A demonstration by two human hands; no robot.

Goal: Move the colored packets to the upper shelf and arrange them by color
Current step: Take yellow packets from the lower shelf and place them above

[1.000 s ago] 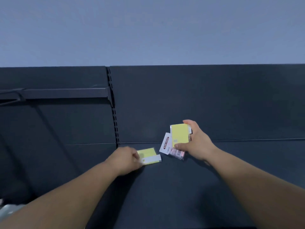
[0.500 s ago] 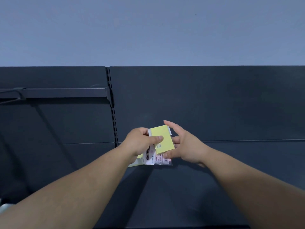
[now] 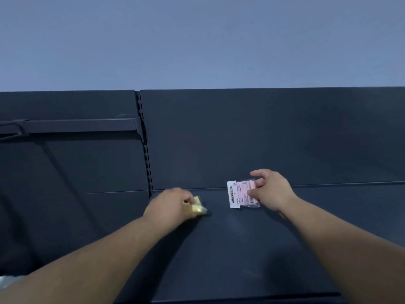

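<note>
Half a second ago both hands were together over one yellow packet at the middle of the shelf. Now they have drawn apart, each with its own colour.

On the left, the fingers [image 3: 188, 200] are curled down over the yellow packet [image 3: 198, 207] and hold it by its near edge against the shelf [image 3: 241, 249]. Motion blur hides whether more than one packet lies under them. On the right, the thumb [image 3: 253, 192] and the curled fingers pinch the right side of the pink packet [image 3: 242, 194], with the forefinger lifted loosely above it. Its white header card points left, and it lies flat close to the back panel [image 3: 263, 139].

The gap between the two packets looks deliberate. Yellow goes to the left, near the slotted upright [image 3: 147, 163], and pink to the right, so each colour gets its own spot. Holding each packet by an edge probably lets the hand slide and square it without lifting.

The left hand [image 3: 171, 205] is knuckles-up with a low wrist. The right hand [image 3: 270, 191] is turned slightly inward, palm toward the packet. Both forearms reach forward from the bottom corners and converge on the shelf. Off to the left, a bare bracket bar [image 3: 76, 126] runs along the neighbouring bay.
</note>
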